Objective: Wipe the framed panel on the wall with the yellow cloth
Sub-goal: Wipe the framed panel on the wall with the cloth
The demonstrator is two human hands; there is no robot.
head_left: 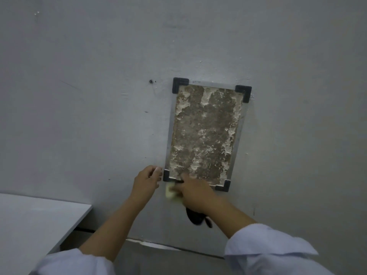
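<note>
Panel: framed panel (202, 133) fixed to the wall (99, 96), face crusted with pale flaky patches.
Cloth: yellow cloth (171, 193) at the panel's lower left corner, below the frame.
Right hand (193, 192): grip curled on the cloth; a dark object hangs beneath.
Left hand (147, 180): fingers curled beside the corner bracket (166, 175); whether it grips anything cannot be told.
Risk: cloth likely to snag on the bracket or dislodge flakes.
</note>
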